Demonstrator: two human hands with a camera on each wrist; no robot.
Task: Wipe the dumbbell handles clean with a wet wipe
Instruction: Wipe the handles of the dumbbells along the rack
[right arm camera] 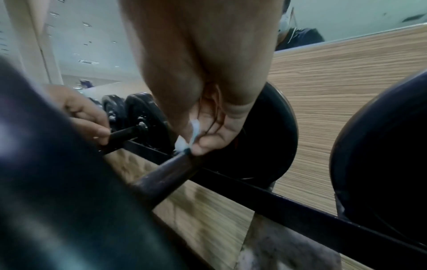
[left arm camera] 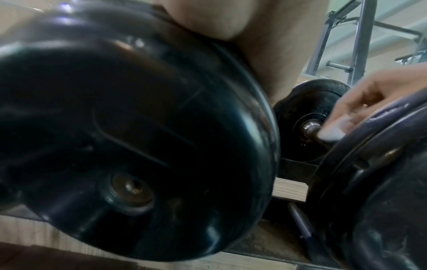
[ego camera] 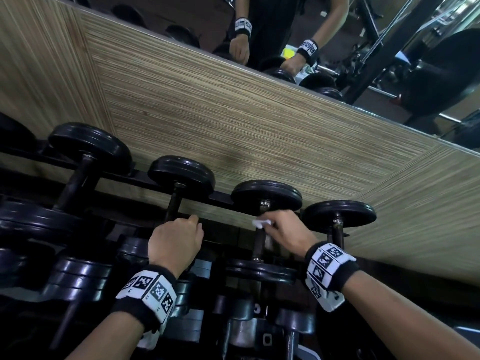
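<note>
Dumbbell handle [ego camera: 259, 242], dark metal, belongs to the third dumbbell from the left on the black rack [ego camera: 145, 175]; that rack is the landmark for all entries.

Head view: four dumbbells lie across the rack, far plates toward the wood-grain wall panel [ego camera: 259, 131]. Right hand [ego camera: 287, 228] sits at the far end of the handle, just below the far plate [ego camera: 266, 197], fingers curled and pinching a white wet wipe [ego camera: 261, 223] against the bar. Left hand [ego camera: 176, 242] is over the neighbouring dumbbell to the left on the rack, fingers curled around its bar [ego camera: 173, 205]. Both wrists carry black bands with white coded markers. Mirror [ego camera: 337, 42] above the panel reflects both hands.

Left wrist view: mostly filled by a black plate [left arm camera: 129, 138], close and blurred. To its right, the right hand [left arm camera: 372, 102] presses the wipe [left arm camera: 332, 135] onto the handle near its chrome collar [left arm camera: 310, 128]. The left hand's own fingers are hidden here.

Right wrist view: the right hand [right arm camera: 203, 87] pinches the wipe [right arm camera: 188, 138] between thumb and fingers, touching the handle [right arm camera: 166, 175] where it meets the far plate [right arm camera: 272, 138]. The rack's rail [right arm camera: 300, 206] runs beneath. Farther left along the rail, the left hand [right arm camera: 85, 113] grips the next dumbbell's bar [right arm camera: 122, 134].
</note>
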